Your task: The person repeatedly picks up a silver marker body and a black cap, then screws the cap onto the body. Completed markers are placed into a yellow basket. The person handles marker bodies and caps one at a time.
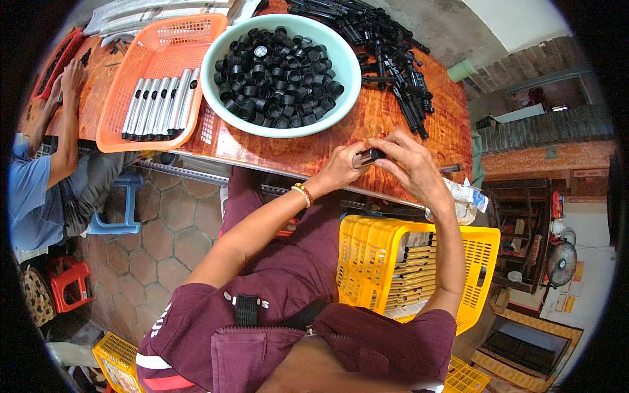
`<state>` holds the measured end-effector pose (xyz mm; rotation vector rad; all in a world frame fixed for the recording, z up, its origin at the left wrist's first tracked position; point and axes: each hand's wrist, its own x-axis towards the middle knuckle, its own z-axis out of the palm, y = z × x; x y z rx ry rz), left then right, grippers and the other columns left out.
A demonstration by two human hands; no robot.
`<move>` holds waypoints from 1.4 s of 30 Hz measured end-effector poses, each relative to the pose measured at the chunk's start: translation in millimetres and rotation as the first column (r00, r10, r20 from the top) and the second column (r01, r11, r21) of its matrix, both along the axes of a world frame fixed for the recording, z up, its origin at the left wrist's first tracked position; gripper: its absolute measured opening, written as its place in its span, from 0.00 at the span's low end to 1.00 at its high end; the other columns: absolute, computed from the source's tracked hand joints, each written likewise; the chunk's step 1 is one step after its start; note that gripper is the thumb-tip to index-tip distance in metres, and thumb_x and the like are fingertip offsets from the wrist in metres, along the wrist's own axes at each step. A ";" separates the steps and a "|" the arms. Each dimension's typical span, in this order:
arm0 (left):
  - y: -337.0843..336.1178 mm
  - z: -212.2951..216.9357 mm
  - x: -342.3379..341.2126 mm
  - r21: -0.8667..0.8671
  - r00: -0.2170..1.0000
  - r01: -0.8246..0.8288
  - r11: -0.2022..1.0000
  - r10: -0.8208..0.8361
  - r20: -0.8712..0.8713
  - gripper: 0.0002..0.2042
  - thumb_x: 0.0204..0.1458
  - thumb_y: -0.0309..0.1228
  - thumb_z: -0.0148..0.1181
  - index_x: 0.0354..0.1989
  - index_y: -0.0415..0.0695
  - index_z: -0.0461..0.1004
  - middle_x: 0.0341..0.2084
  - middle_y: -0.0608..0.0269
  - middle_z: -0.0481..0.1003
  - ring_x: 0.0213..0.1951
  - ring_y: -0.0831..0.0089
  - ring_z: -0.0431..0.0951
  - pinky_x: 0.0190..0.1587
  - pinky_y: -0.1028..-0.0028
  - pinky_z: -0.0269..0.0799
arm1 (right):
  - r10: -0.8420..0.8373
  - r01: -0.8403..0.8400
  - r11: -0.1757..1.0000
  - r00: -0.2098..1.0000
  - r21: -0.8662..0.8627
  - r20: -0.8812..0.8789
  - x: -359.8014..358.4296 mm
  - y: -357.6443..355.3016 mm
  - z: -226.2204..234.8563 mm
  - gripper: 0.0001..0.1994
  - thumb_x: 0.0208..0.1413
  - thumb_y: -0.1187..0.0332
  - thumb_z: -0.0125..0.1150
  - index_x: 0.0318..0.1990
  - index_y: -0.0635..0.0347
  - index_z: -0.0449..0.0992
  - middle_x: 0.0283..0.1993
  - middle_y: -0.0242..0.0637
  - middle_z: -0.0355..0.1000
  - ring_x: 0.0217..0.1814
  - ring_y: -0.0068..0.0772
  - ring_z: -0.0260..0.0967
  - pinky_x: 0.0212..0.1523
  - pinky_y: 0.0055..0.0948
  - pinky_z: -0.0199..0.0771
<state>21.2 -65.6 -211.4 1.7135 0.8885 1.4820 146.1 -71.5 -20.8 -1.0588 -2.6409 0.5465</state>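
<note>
The tube (369, 156), a short dark piece with a silver end, sits between our two hands just above the near edge of the surface (367, 121). Our left hand (342, 167) closes its grip around the tube's left end; our right hand (411, 165) pinches the right end with fingertips curled over it. A beaded bracelet (303, 194) rings the left wrist. Just beyond the hands stands a pale green bowl (341, 85) heaped with black caps (278, 69). Left of it, an orange basket (141, 65) holds silver tubes (160, 108) side by side. Black rods (393, 59) lie piled to the right. A yellow crate (478, 262) sits below our right forearm. Another person's arm (65, 124) rests at far left.
</note>
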 end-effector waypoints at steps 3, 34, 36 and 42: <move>1.5 -3.5 0.9 0.014 1.000 -0.008 1.000 0.008 -0.013 0.16 0.47 0.27 0.62 0.45 0.38 0.71 0.27 0.48 0.75 0.30 0.50 0.78 0.29 0.64 0.72 | 0.002 -0.002 1.000 1.000 0.008 0.023 -1.1 -0.6 1.0 0.16 0.51 0.72 0.61 0.49 0.62 0.73 0.38 0.44 0.68 0.39 0.51 0.70 0.39 0.40 0.72; 1.9 -9.0 -0.6 -0.027 0.999 0.033 0.999 -0.034 -0.040 0.12 0.45 0.28 0.65 0.35 0.38 0.69 0.22 0.49 0.71 0.27 0.48 0.75 0.25 0.62 0.68 | -0.110 0.122 0.983 0.990 0.141 -0.090 -7.0 -8.2 -10.2 0.13 0.45 0.73 0.70 0.38 0.70 0.77 0.32 0.40 0.72 0.32 0.34 0.73 0.32 0.28 0.73; 1.7 -8.9 -0.9 -0.028 0.999 0.033 0.999 -0.034 -0.043 0.12 0.45 0.28 0.65 0.35 0.38 0.69 0.22 0.49 0.71 0.27 0.47 0.75 0.25 0.62 0.69 | -0.063 0.076 0.984 0.994 0.159 -0.087 -5.3 -5.4 -10.3 0.13 0.44 0.73 0.70 0.38 0.70 0.77 0.32 0.41 0.71 0.32 0.36 0.72 0.33 0.29 0.72; 1.4 -7.5 -1.7 0.003 0.996 0.055 0.998 -0.054 -0.068 0.11 0.46 0.28 0.63 0.35 0.37 0.69 0.23 0.48 0.72 0.29 0.49 0.76 0.29 0.62 0.70 | -0.071 0.075 0.997 0.988 0.022 -0.136 -6.5 -0.8 -3.7 0.11 0.49 0.68 0.65 0.36 0.66 0.78 0.31 0.43 0.71 0.33 0.44 0.72 0.35 0.35 0.71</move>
